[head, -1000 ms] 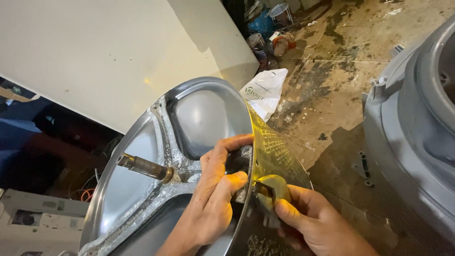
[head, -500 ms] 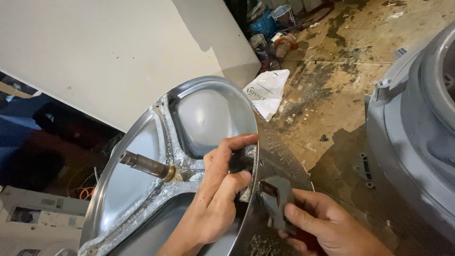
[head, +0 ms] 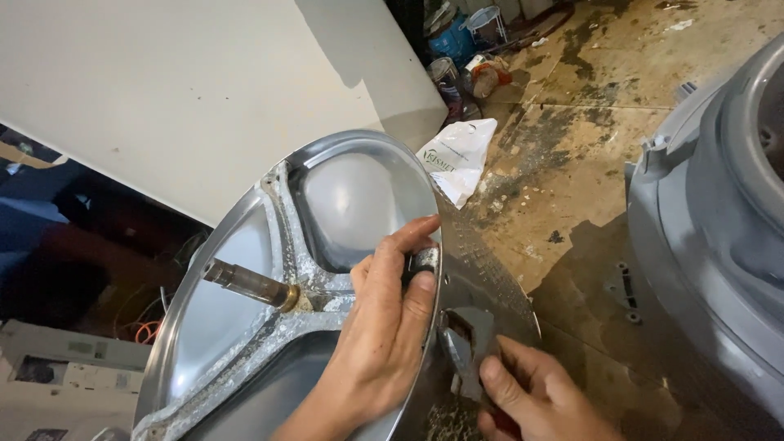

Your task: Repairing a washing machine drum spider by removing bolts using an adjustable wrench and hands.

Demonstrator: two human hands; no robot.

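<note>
The steel washer drum (head: 327, 212) lies tilted on its side, shaft (head: 249, 283) facing up; it looks heavy, rigid and smooth, best held by the rim. The left hand (head: 384, 327) clamps that rim; beside it, the right hand (head: 531, 400) closes around a grey tool (head: 469, 347) against the drum wall.

A bare concrete floor (head: 596, 106) is showing dark stains and rough yellowish patches under hard light. A big white panel (head: 180, 90) is leaning across the upper left, throwing a shadow at its edge. Paint cans (head: 457, 41) are crowding the far corner, and a white plastic bag (head: 457, 155) is lying crumpled near them. A grey plastic tub (head: 719, 220) is sitting at the right.
</note>
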